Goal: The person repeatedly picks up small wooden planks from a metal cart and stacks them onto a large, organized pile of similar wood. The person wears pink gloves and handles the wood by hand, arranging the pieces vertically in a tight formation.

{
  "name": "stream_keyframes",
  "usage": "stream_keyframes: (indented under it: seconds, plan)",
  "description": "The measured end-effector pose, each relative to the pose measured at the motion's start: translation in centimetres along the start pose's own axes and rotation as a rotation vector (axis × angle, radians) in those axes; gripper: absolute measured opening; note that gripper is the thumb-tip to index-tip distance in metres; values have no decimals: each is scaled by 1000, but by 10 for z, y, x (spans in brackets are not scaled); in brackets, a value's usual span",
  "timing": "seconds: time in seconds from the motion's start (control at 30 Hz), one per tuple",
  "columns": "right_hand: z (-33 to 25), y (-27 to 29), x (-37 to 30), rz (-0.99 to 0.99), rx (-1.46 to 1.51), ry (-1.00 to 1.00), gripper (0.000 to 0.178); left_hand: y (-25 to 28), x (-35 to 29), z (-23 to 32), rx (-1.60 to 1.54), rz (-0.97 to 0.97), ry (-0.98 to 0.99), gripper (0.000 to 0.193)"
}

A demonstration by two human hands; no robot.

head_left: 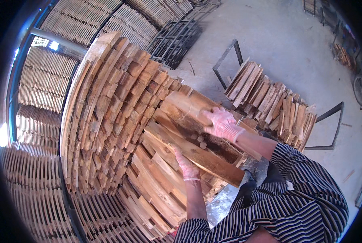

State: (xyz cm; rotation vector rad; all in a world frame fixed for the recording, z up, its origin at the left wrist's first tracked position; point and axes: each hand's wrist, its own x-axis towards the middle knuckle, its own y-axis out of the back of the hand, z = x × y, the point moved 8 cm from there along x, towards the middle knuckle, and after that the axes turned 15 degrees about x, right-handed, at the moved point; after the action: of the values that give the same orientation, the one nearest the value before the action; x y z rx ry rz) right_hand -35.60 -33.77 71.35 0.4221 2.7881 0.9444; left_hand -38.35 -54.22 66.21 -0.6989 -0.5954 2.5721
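A long wooden plank [201, 157] lies at a slant across the stack in front of me. My left hand [186, 166], in a pink and white knitted glove, grips its near-left edge. Farther off, a second wooden board [185, 106] looks blurred. My right hand [221, 123], gloved alike, is closed over this board, its fingers smeared by motion. Between the two boards a dark hollow shows, with several small round wooden ends [199, 139] in it. More loose boards [160, 182] lie beneath and to the left of my left hand.
A tall stack of planks [112, 109] rises on the left. Slatted wood piles [39, 198] stand behind it. Short boards [270, 97] are heaped at the right, beside a black metal frame [330, 125]. More dark frames [175, 42] lie at the back; a spoked wheel [360, 90] stands far right.
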Motion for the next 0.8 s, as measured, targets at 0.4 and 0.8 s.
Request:
stream_keyframes:
  seconds: [0.4,0.8]
  plan:
    - [-37,-24,-7,-218,107,285,102,4,8,6,170,186,-141,87]
    - [27,-13,21,78,-22,99,51,-45,70,11,1973,260,-654,79]
